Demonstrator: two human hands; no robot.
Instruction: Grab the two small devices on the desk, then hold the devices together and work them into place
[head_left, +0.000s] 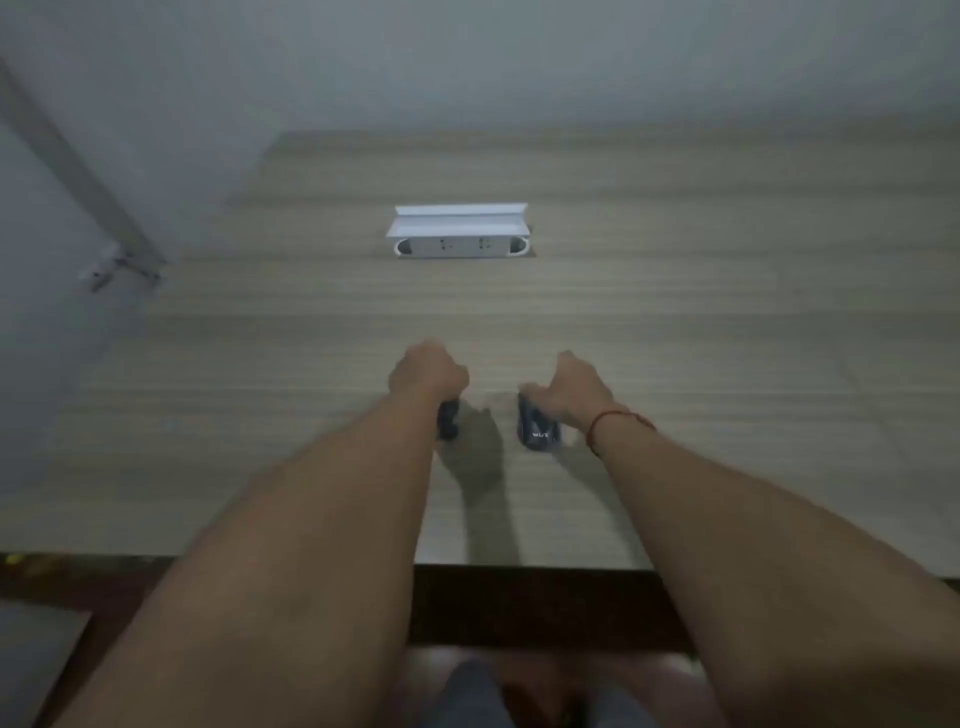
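Both my arms reach out over a light wooden table (675, 322). My left hand (427, 370) is curled round a small dark object (448, 420), whose lower end sticks out below the fist. My right hand (574, 387), with a red string on the wrist, grips a second dark object (539, 428) with pale lettering on it. The two objects hang a hand's width apart, just above the tabletop. The picture is blurred, so I cannot make out what the objects are.
A white socket box (460, 240) with its lid raised is set into the table beyond my hands. A grey wall stands behind, with a metal bar and bracket (111, 265) at left. The table's dark front edge (524, 577) runs near my body.
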